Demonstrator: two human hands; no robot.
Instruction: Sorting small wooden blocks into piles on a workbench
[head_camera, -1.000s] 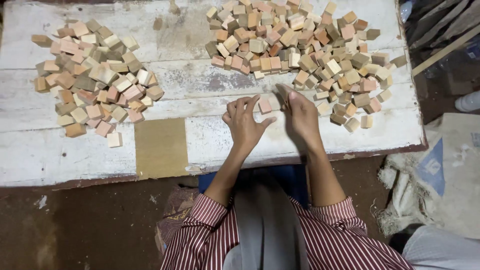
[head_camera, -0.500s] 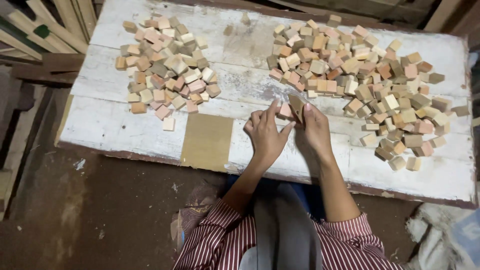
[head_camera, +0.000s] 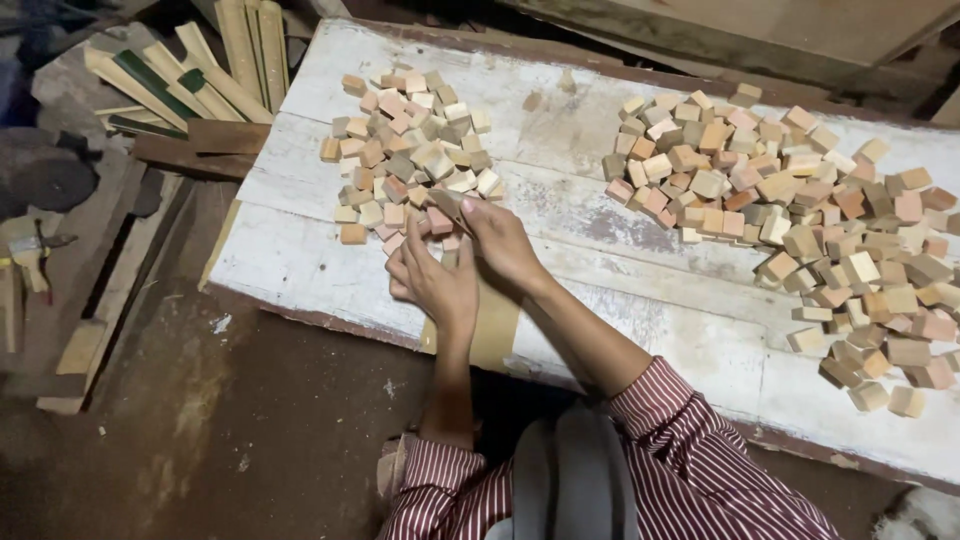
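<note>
My right hand (head_camera: 507, 243) reaches to the near edge of the left pile of small wooden blocks (head_camera: 405, 165), its fingertips pinched on a tan wooden block (head_camera: 447, 201). Beside it my left hand (head_camera: 437, 283) has its fingers stretched out and apart, the tips touching a pinkish block (head_camera: 440, 222) at the pile's edge. Both hands lie over a tan sandpaper sheet (head_camera: 497, 325) at the front of the worn white board table (head_camera: 300, 250). Both sleeves are red-and-white striped.
A larger pile of wooden blocks (head_camera: 800, 215) covers the right half of the table. Wooden slats (head_camera: 200, 70) and planks lie on the ground left of the table, with a small brush (head_camera: 30, 250) further left. Brown dirt floor (head_camera: 260, 430) is below.
Both hands have moved from the edge of the right pile over to the left pile, carrying a block. The camera view has swung left with them.
</note>
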